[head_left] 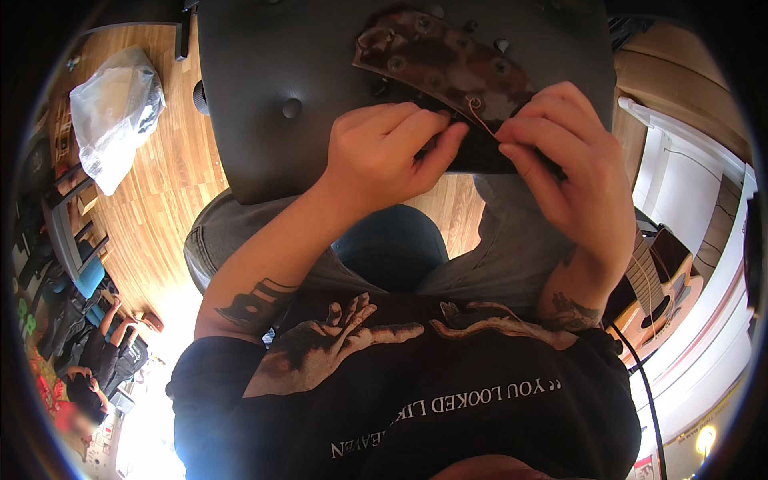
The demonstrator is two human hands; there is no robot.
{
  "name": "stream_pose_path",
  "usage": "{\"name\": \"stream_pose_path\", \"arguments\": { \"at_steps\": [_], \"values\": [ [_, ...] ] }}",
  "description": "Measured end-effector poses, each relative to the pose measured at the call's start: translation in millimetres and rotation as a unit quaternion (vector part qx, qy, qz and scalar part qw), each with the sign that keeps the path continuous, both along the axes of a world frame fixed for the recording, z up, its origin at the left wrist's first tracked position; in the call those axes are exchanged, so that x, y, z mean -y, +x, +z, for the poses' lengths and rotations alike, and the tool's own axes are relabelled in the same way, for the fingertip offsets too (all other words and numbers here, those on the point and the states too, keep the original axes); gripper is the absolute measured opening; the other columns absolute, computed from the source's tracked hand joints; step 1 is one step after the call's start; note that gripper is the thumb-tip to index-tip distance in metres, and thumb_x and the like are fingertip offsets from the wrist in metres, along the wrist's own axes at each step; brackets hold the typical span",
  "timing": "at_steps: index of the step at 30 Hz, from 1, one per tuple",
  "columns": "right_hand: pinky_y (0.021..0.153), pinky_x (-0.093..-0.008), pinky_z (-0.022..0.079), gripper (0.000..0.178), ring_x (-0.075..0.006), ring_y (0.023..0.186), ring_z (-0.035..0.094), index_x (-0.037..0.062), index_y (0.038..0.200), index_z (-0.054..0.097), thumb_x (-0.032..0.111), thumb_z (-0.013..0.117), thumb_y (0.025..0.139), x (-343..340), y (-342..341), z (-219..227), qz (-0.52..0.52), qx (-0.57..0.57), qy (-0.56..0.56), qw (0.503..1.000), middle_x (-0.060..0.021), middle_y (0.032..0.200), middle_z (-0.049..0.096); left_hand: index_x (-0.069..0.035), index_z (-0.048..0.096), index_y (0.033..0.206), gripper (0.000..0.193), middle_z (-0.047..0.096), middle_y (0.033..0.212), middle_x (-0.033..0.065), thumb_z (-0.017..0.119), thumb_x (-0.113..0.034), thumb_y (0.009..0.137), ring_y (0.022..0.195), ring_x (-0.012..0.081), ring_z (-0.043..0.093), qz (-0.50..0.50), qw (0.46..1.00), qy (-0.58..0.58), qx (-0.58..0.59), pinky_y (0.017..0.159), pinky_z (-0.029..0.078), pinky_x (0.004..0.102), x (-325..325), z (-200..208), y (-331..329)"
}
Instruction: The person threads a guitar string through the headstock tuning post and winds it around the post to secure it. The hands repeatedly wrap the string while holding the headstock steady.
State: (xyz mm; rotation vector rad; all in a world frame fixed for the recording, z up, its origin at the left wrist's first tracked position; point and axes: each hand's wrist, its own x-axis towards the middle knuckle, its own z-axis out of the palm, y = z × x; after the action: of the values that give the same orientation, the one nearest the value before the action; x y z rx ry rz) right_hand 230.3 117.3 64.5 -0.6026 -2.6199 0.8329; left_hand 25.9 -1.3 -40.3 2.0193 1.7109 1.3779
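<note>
On a black padded surface (264, 72) in front of me lies a glossy dark brown guitar headstock (448, 50) with several tuning posts and pegs. A thin copper-coloured string (482, 122) curls into a small loop at its near edge. My right hand (572, 152) pinches this string between thumb and fingertips, beside the right end of the headstock. My left hand (388, 152) is closed close to the near edge, thumb against the fingers. Whatever is between those fingertips is too dark to make out.
An acoustic guitar (676, 300) stands at the right, beside a white ledge (664, 168). On the wooden floor (160, 208) to the left lies a clear plastic bag (116, 116). Another person (88, 392) sits at the far lower left. My knees are beneath the padded surface.
</note>
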Motion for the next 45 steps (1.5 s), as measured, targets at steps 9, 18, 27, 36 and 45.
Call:
{"name": "stream_pose_path", "arguments": {
  "at_steps": [9, 18, 27, 36, 45],
  "values": [
    [0.077, -0.0417, 0.057, 0.018, -0.0308, 0.093, 0.067, 0.0023, 0.1, 0.078, 0.004, 0.084, 0.084, -1, 0, 0, 0.003, 0.004, 0.002, 1.0, -0.0094, 0.096, 0.071, -0.007, 0.077, 0.082, 0.02, 0.071, 0.079, 0.0013, 0.094, 0.0, 0.076, 0.053, 0.0132, 0.061, 0.025, 0.991, 0.124, 0.035, 0.048, 0.047, 0.0262, -10, -3, 4],
    [0.077, -0.0415, 0.057, 0.018, -0.0313, 0.092, 0.067, 0.002, 0.1, 0.077, 0.004, 0.083, 0.083, -1, 0, 0, 0.007, 0.001, 0.003, 1.0, -0.0096, 0.096, 0.071, -0.012, 0.076, 0.083, 0.019, 0.059, 0.073, 0.0001, 0.093, -0.01, 0.076, 0.052, 0.0165, 0.059, 0.016, 0.999, 0.035, -0.034, 0.047, 0.047, 0.031, 0, -6, -1],
    [0.079, -0.0413, 0.055, 0.017, -0.028, 0.1, 0.067, 0.0073, 0.099, 0.076, 0.008, 0.082, 0.082, 19, -8, 7, -0.055, 0.06, 0.156, 0.984, -0.0045, 0.099, 0.07, -0.004, 0.082, 0.1, 0.027, 0.073, 0.096, 0.0057, 0.096, 0.0, 0.077, 0.057, 0.0078, 0.057, 0.013, 0.992, 0.102, 0.073, 0.048, 0.046, 0.0222, -5, 2, 7],
    [0.078, -0.0426, 0.057, 0.011, -0.0301, 0.093, 0.069, 0.0064, 0.1, 0.068, 0.007, 0.075, 0.091, 54, -19, 10, -0.168, 0.141, 0.141, 0.965, -0.008, 0.096, 0.065, -0.005, 0.086, 0.109, 0.032, 0.075, 0.105, 0.0062, 0.094, 0.002, 0.079, 0.064, 0.0071, 0.065, -0.005, 0.99, 0.122, 0.071, 0.053, 0.05, 0.0205, -12, -3, 4],
    [0.052, -0.041, 0.048, 0.025, -0.0323, 0.057, 0.063, 0.0082, 0.082, 0.067, 0.022, 0.082, 0.096, 59, -27, 0, -0.279, 0.043, 0.075, 0.956, -0.0067, 0.071, 0.066, -0.008, 0.088, 0.108, 0.033, 0.076, 0.1, 0.0028, 0.097, -0.005, 0.076, 0.062, 0.0066, 0.063, -0.003, 0.995, 0.094, 0.041, 0.052, 0.05, 0.021, -9, 4, 1]
  ]
}}
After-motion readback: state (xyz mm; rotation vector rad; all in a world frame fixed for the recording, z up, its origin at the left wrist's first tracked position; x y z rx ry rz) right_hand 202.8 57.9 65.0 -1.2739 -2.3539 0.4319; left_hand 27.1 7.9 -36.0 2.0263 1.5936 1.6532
